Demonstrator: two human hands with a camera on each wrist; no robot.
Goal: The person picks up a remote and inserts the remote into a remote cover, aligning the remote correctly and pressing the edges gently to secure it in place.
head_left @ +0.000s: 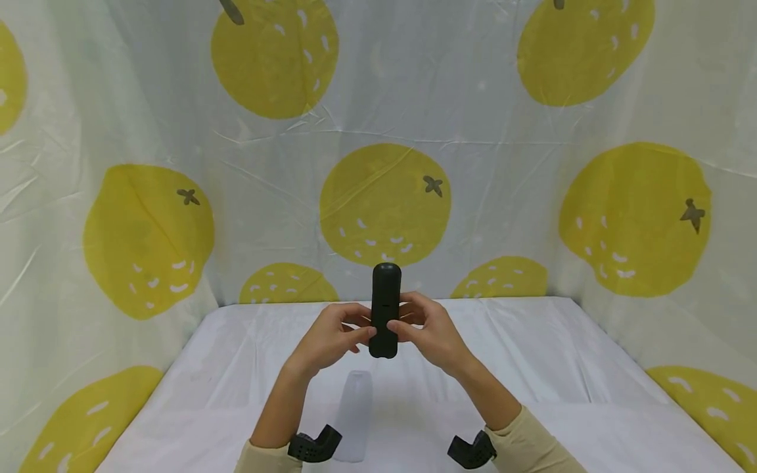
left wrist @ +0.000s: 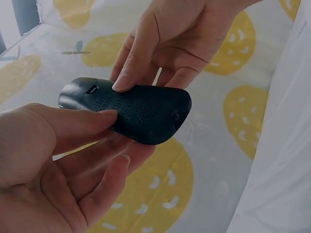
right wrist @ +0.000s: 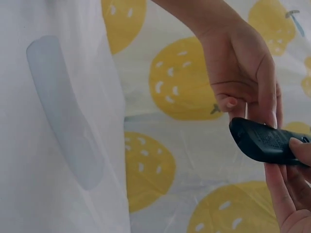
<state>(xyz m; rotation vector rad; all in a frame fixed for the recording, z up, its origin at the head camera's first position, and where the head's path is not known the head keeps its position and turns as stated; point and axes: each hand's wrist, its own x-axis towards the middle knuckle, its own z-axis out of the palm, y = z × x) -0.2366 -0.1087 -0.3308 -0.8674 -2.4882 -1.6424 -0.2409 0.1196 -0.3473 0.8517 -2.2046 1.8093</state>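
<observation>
A slim black remote control [head_left: 386,289] stands nearly upright in front of me, its back towards the head camera. My left hand [head_left: 331,338] pinches its left edge, thumb on the back. From the other side my right hand [head_left: 434,335] pinches it too, its thumb on the lower part. The left wrist view shows a small latch notch and fine raised print on the remote's back [left wrist: 160,111]; its front is hidden. Below the hands, a translucent, pale remote sleeve [head_left: 355,414] lies on the table, apart from both hands.
White cloth covers the table [head_left: 520,368]. Behind it and at both sides hangs a pale curtain [head_left: 485,184] printed with yellow fruit. Black wrist cameras [head_left: 316,445] sit on both forearms.
</observation>
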